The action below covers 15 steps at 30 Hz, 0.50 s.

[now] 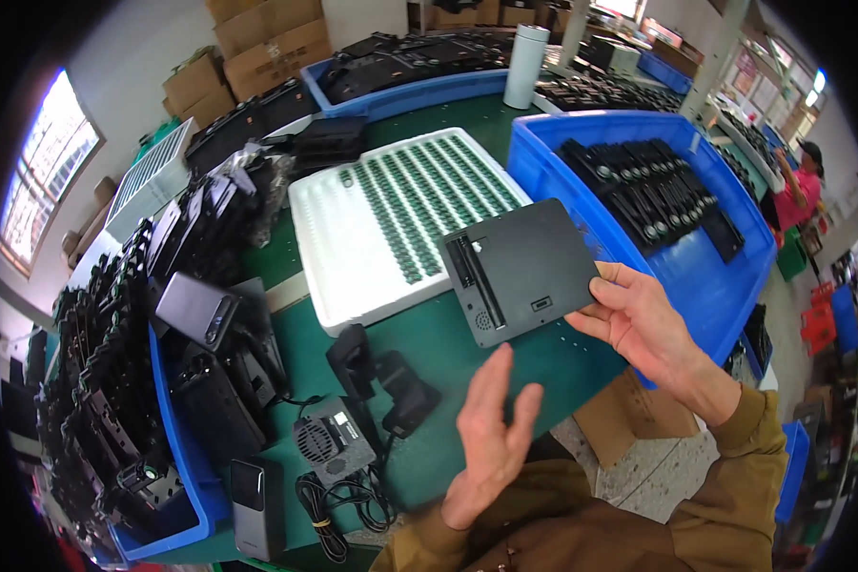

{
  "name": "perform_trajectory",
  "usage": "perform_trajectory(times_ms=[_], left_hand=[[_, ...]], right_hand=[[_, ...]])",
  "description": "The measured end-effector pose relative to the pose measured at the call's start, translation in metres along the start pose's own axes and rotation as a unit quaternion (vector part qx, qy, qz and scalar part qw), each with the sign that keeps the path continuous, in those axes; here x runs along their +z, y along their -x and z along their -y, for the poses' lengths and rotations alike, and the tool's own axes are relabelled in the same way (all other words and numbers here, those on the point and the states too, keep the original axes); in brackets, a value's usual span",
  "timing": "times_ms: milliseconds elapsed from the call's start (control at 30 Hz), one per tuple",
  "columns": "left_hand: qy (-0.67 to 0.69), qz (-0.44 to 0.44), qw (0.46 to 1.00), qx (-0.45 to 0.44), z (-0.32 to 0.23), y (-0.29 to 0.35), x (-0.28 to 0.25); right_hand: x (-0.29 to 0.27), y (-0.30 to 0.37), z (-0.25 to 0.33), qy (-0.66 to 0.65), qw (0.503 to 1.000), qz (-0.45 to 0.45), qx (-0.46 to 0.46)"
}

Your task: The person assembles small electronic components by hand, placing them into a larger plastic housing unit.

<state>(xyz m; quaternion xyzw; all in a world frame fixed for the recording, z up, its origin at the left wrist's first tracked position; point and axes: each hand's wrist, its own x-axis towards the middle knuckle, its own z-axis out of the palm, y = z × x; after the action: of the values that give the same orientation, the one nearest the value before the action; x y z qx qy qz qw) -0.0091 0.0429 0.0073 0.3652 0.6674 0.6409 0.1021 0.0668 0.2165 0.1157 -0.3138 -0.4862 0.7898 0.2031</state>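
Note:
A flat black rectangular plastic panel [529,262] with a long slot, a small grille and a small square cutout is tilted above the green table [477,381]. My right hand [643,319] pinches its right edge between thumb and fingers. My left hand [494,424] is just below the panel's lower left corner, fingers stretched and thumb apart, holding nothing. Behind the panel lies a white foam tray [348,257] with rows of small green parts. Right of it stands a blue bin [548,162] with several black units inside.
At left, another blue bin [176,448] is piled with black housings. Near it lie a grey speaker-like device [338,439] with coiled cable, an upright dark box [257,510] and black brackets [391,381]. A white cylinder [526,67] stands at the back; a person in pink [799,191] is far right.

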Motion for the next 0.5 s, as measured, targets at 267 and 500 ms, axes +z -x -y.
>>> perform_trajectory(times_ms=[267,500], left_hand=[[0.086,-0.083,0.992,0.037,0.009,0.003,-0.006],[-0.02,-0.071,0.993,0.097,0.004,0.005,-0.006]], right_hand=[[-0.018,0.038,-0.042,0.07,0.975,-0.069,-0.201],[-0.019,0.041,-0.078,-0.042,0.982,-0.124,-0.137]])
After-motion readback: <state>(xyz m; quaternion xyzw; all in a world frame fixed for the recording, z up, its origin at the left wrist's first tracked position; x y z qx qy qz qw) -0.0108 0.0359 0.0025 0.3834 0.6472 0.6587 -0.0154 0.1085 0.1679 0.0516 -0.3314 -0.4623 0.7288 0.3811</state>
